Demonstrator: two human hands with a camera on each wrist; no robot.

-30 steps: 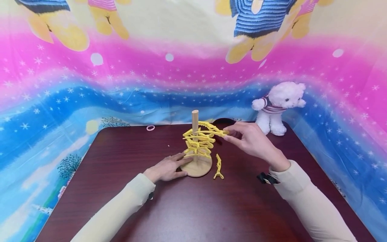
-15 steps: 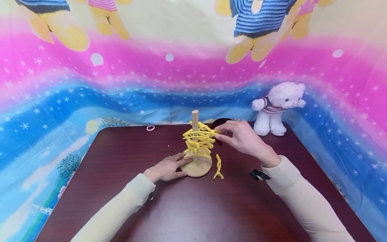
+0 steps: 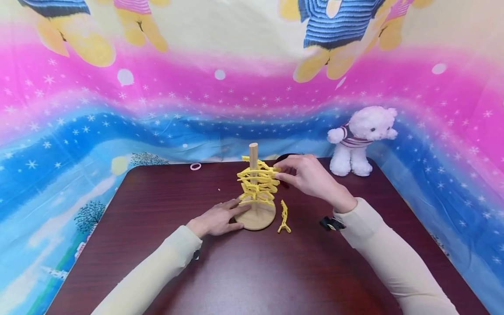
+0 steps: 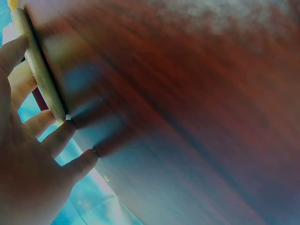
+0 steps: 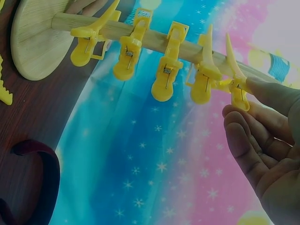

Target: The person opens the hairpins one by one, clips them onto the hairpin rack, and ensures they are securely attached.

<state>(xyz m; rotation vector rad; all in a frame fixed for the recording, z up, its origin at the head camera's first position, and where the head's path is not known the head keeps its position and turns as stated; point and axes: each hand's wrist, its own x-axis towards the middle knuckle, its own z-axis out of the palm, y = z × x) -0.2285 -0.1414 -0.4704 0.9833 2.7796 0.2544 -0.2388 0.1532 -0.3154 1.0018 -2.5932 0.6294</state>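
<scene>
A wooden post (image 3: 253, 153) rises upright from a round wooden base (image 3: 257, 222) on the table. Several yellow alligator hair clips (image 5: 164, 75) are clamped along the post, one above another. My right hand (image 3: 309, 175) pinches the handle end of the topmost yellow hair clip (image 5: 238, 91) between thumb and fingers. That clip's long jaws lie at the post, partly hidden behind it. My left hand (image 3: 216, 219) rests on the left side of the base with its fingers spread. One loose yellow hair clip (image 3: 284, 217) lies on the table, right of the base.
A dark curved band (image 5: 49, 168) lies near the table's back edge, mostly behind my right hand in the head view. A small pink ring (image 3: 195, 166) lies at the back edge. A white plush bear (image 3: 356, 140) stands at the back right corner, before a printed cloth backdrop (image 3: 220, 100).
My right hand has moved left with its hair clip, bringing the clip's jaws across to the post. The left hand has stayed on the base.
</scene>
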